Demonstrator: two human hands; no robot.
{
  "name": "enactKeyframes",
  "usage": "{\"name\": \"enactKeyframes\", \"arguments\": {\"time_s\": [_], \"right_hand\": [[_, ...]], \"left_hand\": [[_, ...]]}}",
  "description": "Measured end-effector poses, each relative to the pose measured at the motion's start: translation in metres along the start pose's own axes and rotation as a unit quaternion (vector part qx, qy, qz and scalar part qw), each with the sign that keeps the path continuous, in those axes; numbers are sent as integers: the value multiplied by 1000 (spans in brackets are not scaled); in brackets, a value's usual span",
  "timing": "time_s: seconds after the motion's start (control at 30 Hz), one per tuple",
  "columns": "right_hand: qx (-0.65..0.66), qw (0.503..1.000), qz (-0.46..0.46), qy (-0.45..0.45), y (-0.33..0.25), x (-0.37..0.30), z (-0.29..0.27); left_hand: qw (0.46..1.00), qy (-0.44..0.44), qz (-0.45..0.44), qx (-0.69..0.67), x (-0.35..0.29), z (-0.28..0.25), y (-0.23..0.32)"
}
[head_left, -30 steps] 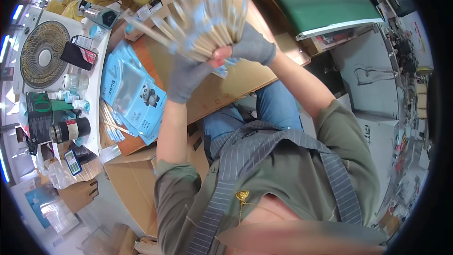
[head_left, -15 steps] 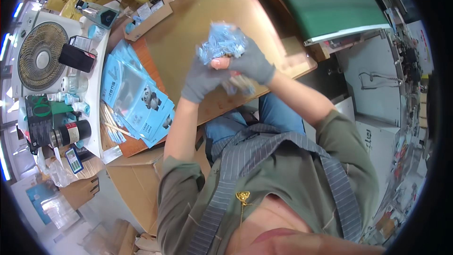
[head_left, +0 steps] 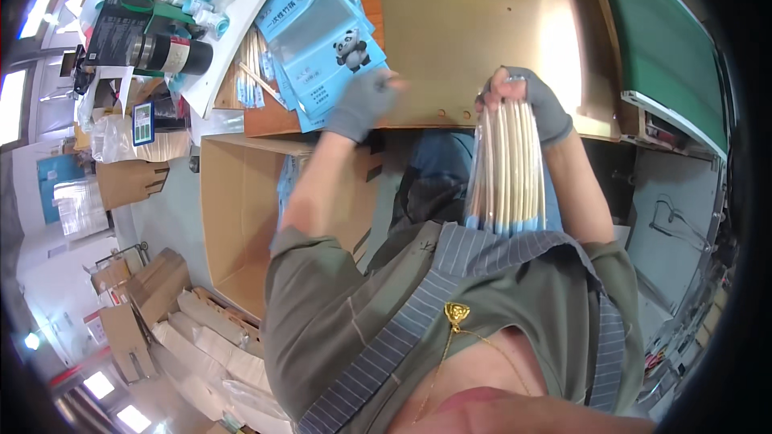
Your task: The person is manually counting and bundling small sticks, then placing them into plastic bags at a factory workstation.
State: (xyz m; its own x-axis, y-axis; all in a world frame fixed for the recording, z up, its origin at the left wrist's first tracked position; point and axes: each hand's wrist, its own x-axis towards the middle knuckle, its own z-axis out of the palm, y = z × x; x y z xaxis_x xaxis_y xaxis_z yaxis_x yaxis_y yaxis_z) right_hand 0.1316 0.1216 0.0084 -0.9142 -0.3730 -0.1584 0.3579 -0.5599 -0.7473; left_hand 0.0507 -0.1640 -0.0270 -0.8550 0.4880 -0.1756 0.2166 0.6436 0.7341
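Hands have split since half a second ago: both were round the chopstick bundle [head_left: 507, 169] over the desk [head_left: 466, 40], now only the right hand [head_left: 545, 108] has it, bundle swung down with blue ends lowest. Right hand bent, fingers pinching the upper ends; clear-wrapped sticks hang side by side at the desk's near edge, in front of the striped apron [head_left: 507, 253]. Left hand [head_left: 362, 102] has gone left, fingers curled, slightly blurred, by the lower right corner of the blue panda-print bags [head_left: 310, 44]; cannot tell if it touches or pinches them. Bags overlap in a pile on the desk. More wrapped chopsticks [head_left: 252, 68] lie just left of the pile. Open cardboard box [head_left: 233, 217] sits below, partly behind the left forearm.
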Motion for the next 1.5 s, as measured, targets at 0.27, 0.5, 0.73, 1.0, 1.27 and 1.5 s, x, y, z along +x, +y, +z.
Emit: {"name": "enactKeyframes", "arguments": {"time_s": [0.27,0.5,0.73,1.0,1.27,1.5], "right_hand": [[19,999,-24,31,6,-9,17],[-11,999,-24,31,8,-8,23],[-11,999,-31,33,9,-11,19],[-23,999,-27,28,5,-14,20],[-4,999,-34,17,6,-20,18],[-36,999,-34,11,1,-20,23]], "left_hand": [[897,90,28,433,-27,-41,-91],[981,170,-28,87,-18,-81,-96],[962,132,-150,-188,-5,-98,-129],[964,147,2,221,-9,-62,-84],[929,141,52,337,-22,-58,-112],[960,227,-134,91,-1,-83,-106]]}}
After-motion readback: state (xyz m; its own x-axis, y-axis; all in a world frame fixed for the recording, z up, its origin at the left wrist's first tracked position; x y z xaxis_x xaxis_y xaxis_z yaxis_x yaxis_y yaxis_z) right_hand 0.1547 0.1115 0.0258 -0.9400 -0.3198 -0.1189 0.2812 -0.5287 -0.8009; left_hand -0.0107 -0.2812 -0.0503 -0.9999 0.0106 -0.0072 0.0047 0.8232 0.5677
